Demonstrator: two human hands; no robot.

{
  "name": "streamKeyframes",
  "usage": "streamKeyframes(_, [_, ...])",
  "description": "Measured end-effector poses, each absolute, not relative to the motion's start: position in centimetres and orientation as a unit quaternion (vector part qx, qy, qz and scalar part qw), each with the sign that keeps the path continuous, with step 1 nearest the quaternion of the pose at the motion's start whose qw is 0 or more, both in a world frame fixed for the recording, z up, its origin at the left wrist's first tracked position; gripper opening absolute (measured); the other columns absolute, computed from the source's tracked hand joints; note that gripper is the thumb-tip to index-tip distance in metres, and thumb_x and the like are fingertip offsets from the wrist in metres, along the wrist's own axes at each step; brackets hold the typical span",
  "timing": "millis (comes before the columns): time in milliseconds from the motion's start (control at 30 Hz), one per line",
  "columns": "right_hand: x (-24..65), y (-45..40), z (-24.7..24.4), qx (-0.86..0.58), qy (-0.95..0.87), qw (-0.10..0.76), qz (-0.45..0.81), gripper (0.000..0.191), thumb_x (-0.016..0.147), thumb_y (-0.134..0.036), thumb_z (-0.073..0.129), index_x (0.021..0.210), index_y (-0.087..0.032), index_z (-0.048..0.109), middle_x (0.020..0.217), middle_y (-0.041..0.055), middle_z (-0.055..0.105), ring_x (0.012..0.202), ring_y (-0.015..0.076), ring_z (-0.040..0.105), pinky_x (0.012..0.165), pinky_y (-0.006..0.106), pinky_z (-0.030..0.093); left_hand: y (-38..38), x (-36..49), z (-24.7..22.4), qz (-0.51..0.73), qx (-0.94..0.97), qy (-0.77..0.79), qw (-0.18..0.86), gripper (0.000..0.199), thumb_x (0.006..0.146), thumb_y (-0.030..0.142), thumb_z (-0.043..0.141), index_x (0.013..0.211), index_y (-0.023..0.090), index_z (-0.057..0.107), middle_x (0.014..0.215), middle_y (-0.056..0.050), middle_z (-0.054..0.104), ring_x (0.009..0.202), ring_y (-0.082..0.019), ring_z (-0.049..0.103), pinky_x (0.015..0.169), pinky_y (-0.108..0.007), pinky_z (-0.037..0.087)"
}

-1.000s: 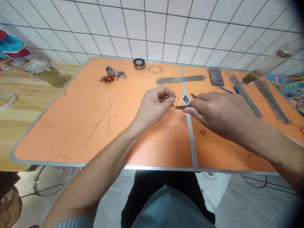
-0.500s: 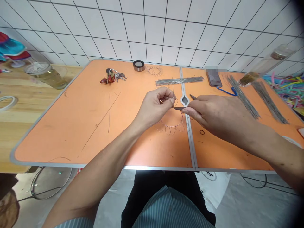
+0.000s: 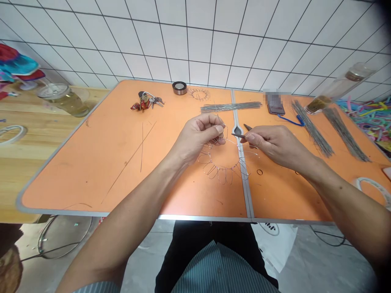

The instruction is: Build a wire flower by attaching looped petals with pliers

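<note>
My left hand is closed, pinching the upper part of a looped wire ring between thumb and fingers. The ring has thin petal-like loops all round and hangs over the orange table, left of and across its centre seam. In my right hand is a pair of dark-tipped pliers, with the fingers wrapped round the handles. One plier tip points left, just short of the wire at my left fingertips. The pliers' handles are mostly hidden by my palm.
Behind my hands lies a bundle of wires, with a tape roll, another wire ring and keys nearby. To the right are a phone and two wire bundles. Two loose wires lie at left.
The pliers have moved slightly right, away from my left fingers, and my right hand has turned. The wire ring now shows more of its loops, spread lower and wider.
</note>
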State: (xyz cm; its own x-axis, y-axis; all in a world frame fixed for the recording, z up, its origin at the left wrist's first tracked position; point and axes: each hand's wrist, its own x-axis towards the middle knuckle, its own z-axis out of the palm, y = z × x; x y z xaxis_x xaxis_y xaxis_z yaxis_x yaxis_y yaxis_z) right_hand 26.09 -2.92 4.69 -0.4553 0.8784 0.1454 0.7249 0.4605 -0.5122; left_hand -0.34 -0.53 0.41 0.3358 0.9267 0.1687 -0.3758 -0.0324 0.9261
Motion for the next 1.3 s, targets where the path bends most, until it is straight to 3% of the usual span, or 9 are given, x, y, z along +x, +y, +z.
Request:
streamKeyframes(200, [25.1, -2.5, 3.6, -0.456, -0.806, 0.228, 0.301, 0.056, 0.110, -0.073, 0.057, 0.092, -0.026, 0.083, 0.090, 0.0045, 0.080, 0.083, 0.0233, 0.073, 0.077, 0.039, 0.051, -0.5, -0.3, 0.6, 0.508, 0.501, 0.258, 0.651, 0.023, 0.081, 0.031, 0.093, 0.089, 0.018, 0.075, 0.075, 0.000, 0.072, 0.069, -0.011, 0.066, 0.070, -0.026, 0.053])
streamKeyframes(600, [24.4, -2.0, 2.8, -0.409, -0.801, 0.243, 0.363, 0.057, 0.112, -0.069, 0.057, 0.087, -0.023, 0.079, 0.081, 0.0037, 0.073, 0.078, 0.0194, 0.065, 0.076, 0.035, 0.050, -0.3, -0.3, 0.4, 0.500, 0.497, 0.235, 0.669, 0.037, 0.077, 0.042, 0.100, 0.090, 0.018, 0.075, 0.079, 0.000, 0.072, 0.069, -0.011, 0.065, 0.069, -0.026, 0.052])
streamKeyframes(833, [24.5, -1.8, 2.3, -0.390, -0.813, 0.258, 0.345, 0.055, 0.111, -0.068, 0.059, 0.084, -0.024, 0.076, 0.079, 0.0026, 0.072, 0.078, 0.0196, 0.066, 0.074, 0.034, 0.049, -0.4, -0.2, 0.5, 0.491, 0.490, 0.248, 0.676, 0.041, 0.072, 0.042, 0.103, 0.087, 0.018, 0.073, 0.079, 0.001, 0.071, 0.068, -0.010, 0.064, 0.069, -0.026, 0.052])
streamKeyframes(1300, [24.5, -1.5, 1.8, -0.398, -0.828, 0.272, 0.286, 0.055, 0.111, -0.067, 0.059, 0.082, -0.024, 0.076, 0.078, 0.0019, 0.077, 0.073, 0.0188, 0.067, 0.070, 0.034, 0.048, -0.4, -0.1, 0.2, 0.487, 0.489, 0.276, 0.669, 0.029, 0.077, 0.033, 0.097, 0.087, 0.018, 0.074, 0.076, 0.001, 0.072, 0.066, -0.011, 0.066, 0.068, -0.026, 0.054])
